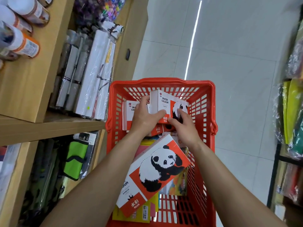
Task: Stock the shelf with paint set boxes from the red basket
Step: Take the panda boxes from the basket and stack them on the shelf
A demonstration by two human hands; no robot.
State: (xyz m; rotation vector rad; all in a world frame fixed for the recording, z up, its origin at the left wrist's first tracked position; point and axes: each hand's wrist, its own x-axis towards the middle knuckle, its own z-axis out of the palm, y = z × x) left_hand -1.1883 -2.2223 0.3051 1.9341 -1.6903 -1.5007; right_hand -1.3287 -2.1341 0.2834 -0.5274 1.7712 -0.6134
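Red basket (161,81) in the aisle, right beside the wooden shelf (49,126), and both hands are down in its far end. The left hand (144,117) is curled round the left edge of a panda box (163,102) with the thumb laid across its front, and the right hand (184,128) grips its right side, fingers on the panda. That box is tilted up off the ones below but sits inside the basket walls, so I'd call this the pick, with nothing placed yet. Plenty left too: a second box (128,115) lies under the left hand, a third box (157,130) peeks out beneath the lifted one, and a big box (155,174) leans across the near end over yellow packs (131,217). No panda box shows on the shelf boards in view, only paper rolls (91,71), so by my read either stocking is at an early stage or the target spot is out of frame
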